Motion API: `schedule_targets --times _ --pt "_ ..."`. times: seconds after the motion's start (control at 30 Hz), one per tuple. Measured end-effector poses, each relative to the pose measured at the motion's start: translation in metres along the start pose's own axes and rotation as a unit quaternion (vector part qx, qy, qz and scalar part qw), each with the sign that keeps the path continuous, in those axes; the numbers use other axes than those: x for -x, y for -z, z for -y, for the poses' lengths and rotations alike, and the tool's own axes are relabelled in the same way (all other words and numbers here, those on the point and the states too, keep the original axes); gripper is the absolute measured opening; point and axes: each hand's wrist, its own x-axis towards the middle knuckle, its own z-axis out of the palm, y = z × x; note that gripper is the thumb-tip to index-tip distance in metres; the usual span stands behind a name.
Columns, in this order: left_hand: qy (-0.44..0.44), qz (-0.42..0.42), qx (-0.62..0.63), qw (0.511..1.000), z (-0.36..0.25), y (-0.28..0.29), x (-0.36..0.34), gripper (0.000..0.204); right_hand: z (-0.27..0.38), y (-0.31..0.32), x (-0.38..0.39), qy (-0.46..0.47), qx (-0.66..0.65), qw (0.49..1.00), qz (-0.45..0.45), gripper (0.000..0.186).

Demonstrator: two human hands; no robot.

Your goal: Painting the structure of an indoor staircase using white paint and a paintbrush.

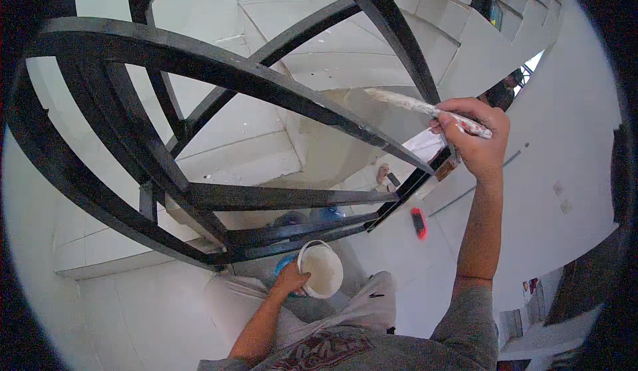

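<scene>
Right hand [475, 138] is clamped on a white-smeared paintbrush [425, 108], raised against the black metal railing [219, 72], bristle end touching a top bar. Left hand [290, 279] grips the rim of a small white bucket [321, 268], low beneath the railing, above the person's lap. A red tool [419, 222] lies on the floor below the railing's right end. White stair steps [332, 45] show behind the railing.

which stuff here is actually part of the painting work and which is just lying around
In use:
- paint-smeared brush, gripped in the right hand, tip at the black railing
- small white pail, held by the left hand

Lying about:
- red flat object on the floor below
- sandal further down on the floor
- blue item behind the lower rails, too hidden to identify
</scene>
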Motion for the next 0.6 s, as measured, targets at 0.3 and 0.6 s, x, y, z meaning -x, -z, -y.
schedule_targets --times 0.3,0.6 --pt "-0.003 0.023 -0.055 0.998 0.025 -0.007 -0.013 0.057 -0.009 -0.010 -0.007 0.197 0.103 0.971 0.090 0.024" --pt "0.005 0.028 -0.088 0.996 0.004 -0.007 -0.005 0.034 -0.094 -0.010 0.046 0.235 0.178 0.942 0.162 0.038"
